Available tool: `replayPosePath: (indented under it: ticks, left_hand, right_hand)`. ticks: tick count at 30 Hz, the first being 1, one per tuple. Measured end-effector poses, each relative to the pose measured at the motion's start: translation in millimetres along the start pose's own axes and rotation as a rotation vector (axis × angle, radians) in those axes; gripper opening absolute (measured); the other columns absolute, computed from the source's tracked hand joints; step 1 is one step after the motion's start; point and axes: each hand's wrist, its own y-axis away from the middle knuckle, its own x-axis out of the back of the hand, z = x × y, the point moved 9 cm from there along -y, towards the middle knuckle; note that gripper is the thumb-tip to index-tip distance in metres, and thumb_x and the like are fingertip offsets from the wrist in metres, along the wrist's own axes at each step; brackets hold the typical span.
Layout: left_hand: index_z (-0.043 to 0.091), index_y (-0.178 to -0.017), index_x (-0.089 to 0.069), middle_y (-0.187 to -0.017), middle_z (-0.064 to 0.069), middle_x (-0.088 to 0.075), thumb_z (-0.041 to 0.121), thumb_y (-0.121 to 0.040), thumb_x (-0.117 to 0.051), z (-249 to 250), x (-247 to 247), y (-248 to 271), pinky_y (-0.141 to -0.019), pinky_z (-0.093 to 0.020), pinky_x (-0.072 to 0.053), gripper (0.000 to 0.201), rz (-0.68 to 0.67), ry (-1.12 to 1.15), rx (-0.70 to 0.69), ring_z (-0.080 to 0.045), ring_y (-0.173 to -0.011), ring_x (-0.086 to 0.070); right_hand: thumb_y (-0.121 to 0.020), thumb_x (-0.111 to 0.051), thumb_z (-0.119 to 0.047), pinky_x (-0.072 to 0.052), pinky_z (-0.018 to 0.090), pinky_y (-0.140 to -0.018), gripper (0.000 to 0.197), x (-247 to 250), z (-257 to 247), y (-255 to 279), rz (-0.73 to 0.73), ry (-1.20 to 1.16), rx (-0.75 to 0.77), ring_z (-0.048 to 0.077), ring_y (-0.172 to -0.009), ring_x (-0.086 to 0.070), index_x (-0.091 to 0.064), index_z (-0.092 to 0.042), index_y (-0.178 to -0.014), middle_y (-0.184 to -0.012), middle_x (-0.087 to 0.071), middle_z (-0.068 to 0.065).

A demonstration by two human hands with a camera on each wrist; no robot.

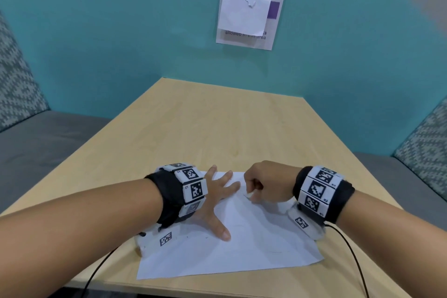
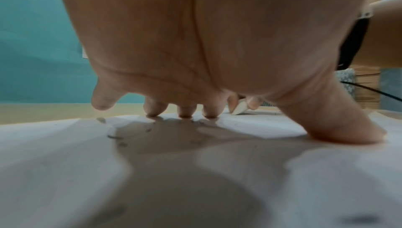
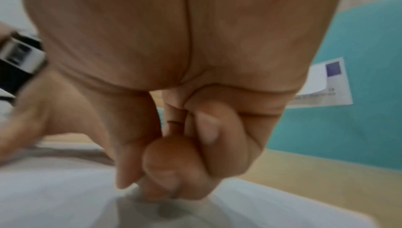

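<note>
A white sheet of paper [image 1: 244, 247] lies on the near part of the wooden table [image 1: 217, 128]. My left hand [image 1: 219, 203] lies flat on the sheet's left half with fingers spread, pressing it down; in the left wrist view its fingertips [image 2: 186, 111] and thumb touch the paper [image 2: 65, 163]. My right hand [image 1: 252, 191] is curled and pinches a small white eraser [image 1: 249, 195] against the sheet near its far edge. The eraser [image 2: 239, 108] shows between the right thumb and finger. In the blurred right wrist view the right hand's fingertips [image 3: 161, 180] bunch down onto the paper [image 3: 54, 197] and hide the eraser.
Dark crumbs [image 2: 113, 136] are scattered on the sheet by my left fingers. Black cables [image 1: 348, 249] run off the table's near edge from both wristbands. A teal wall with a notice [image 1: 249, 19] stands behind the table. Grey benches [image 1: 48, 147] flank it.
</note>
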Motion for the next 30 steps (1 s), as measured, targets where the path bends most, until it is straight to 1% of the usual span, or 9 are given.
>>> replayPosePath:
  ticks: [5, 7, 10, 14, 15, 19, 23, 28, 30]
  left_hand:
    - [0.040, -0.155, 0.015, -0.165, 0.002, 0.021, 0.083, -0.074, -0.056, 14, 13, 2, -0.112, -0.066, 0.011, 0.116, -0.017, -0.053, 0.001, -0.037, -0.147, 0.027]
    - [0.044, -0.154, 0.015, -0.165, 0.000, 0.020, 0.078, -0.079, -0.056, 22, 17, -1, -0.112, -0.066, 0.010, 0.109, -0.023, -0.032, -0.005, -0.038, -0.148, 0.025]
    - [0.049, -0.153, 0.011, -0.165, 0.003, 0.020, 0.078, -0.078, -0.057, 25, 16, -1, -0.113, -0.069, 0.005, 0.106, -0.011, -0.009, -0.002, -0.037, -0.149, 0.021]
    - [0.035, -0.158, 0.001, -0.165, 0.001, 0.018, 0.075, -0.080, -0.059, 26, 18, 4, -0.117, -0.063, 0.005, 0.106, 0.009, -0.008, 0.035, -0.031, -0.150, 0.020]
    - [0.036, -0.158, 0.000, -0.165, 0.001, 0.018, 0.076, -0.080, -0.058, 27, 18, 4, -0.116, -0.064, 0.005, 0.105, 0.009, -0.014, 0.028, -0.031, -0.150, 0.021]
    - [0.051, -0.153, 0.009, -0.165, 0.003, 0.021, 0.081, -0.077, -0.055, 24, 14, -3, -0.111, -0.071, 0.003, 0.104, -0.024, -0.030, 0.007, -0.038, -0.149, 0.020]
    - [0.040, -0.157, 0.003, -0.165, 0.005, 0.018, 0.078, -0.078, -0.058, 24, 16, 0, -0.115, -0.068, 0.004, 0.106, 0.006, -0.018, 0.020, -0.032, -0.150, 0.021]
    - [0.051, -0.151, 0.017, -0.165, 0.003, 0.021, 0.081, -0.077, -0.055, 24, 13, -4, -0.111, -0.072, 0.004, 0.107, -0.027, -0.032, 0.000, -0.039, -0.149, 0.020]
    - [0.048, -0.153, 0.014, -0.165, 0.003, 0.021, 0.080, -0.077, -0.056, 24, 14, -1, -0.113, -0.071, 0.004, 0.108, -0.023, -0.033, 0.009, -0.037, -0.149, 0.020]
  right_hand:
    - [-0.083, -0.069, -0.024, -0.046, 0.029, -0.068, 0.009, -1, 2, -1, 0.015, 0.004, -0.005, 0.014, -0.068, -0.051, -0.062, -0.019, -0.086, -0.071, -0.050, -0.013]
    - [-0.084, -0.068, -0.023, -0.043, 0.026, -0.064, 0.009, 0, 0, 1, 0.017, 0.000, -0.003, 0.012, -0.066, -0.048, -0.060, -0.020, -0.084, -0.071, -0.048, -0.014]
    - [-0.086, -0.064, -0.021, -0.040, 0.022, -0.060, 0.005, 1, -7, 5, 0.028, 0.016, 0.017, 0.014, -0.068, -0.049, -0.061, -0.018, -0.086, -0.071, -0.050, -0.012]
    - [-0.087, -0.062, -0.020, -0.044, 0.026, -0.068, 0.009, -22, -35, 19, -0.053, -0.021, 0.141, 0.011, -0.069, -0.050, -0.063, -0.014, -0.093, -0.074, -0.054, -0.011]
    - [-0.087, -0.064, -0.022, -0.044, 0.025, -0.069, 0.008, -21, -34, 18, -0.066, -0.031, 0.138, 0.010, -0.069, -0.049, -0.062, -0.016, -0.092, -0.073, -0.052, -0.012]
    - [-0.086, -0.070, -0.026, -0.038, 0.021, -0.066, 0.009, -1, -9, 7, -0.016, -0.021, 0.034, 0.004, -0.067, -0.047, -0.061, -0.024, -0.087, -0.074, -0.049, -0.016]
    - [-0.085, -0.069, -0.024, -0.041, 0.022, -0.068, 0.013, -20, -32, 14, -0.100, -0.030, 0.135, 0.006, -0.069, -0.048, -0.064, -0.019, -0.096, -0.075, -0.050, -0.015]
    - [-0.085, -0.070, -0.024, -0.039, 0.023, -0.064, 0.009, 2, -6, 9, -0.023, -0.023, 0.022, 0.003, -0.064, -0.046, -0.061, -0.022, -0.086, -0.072, -0.050, -0.014]
    - [-0.085, -0.069, -0.024, -0.042, 0.024, -0.068, 0.009, -7, -16, 10, -0.048, -0.016, 0.056, 0.007, -0.067, -0.048, -0.062, -0.018, -0.088, -0.073, -0.051, -0.013]
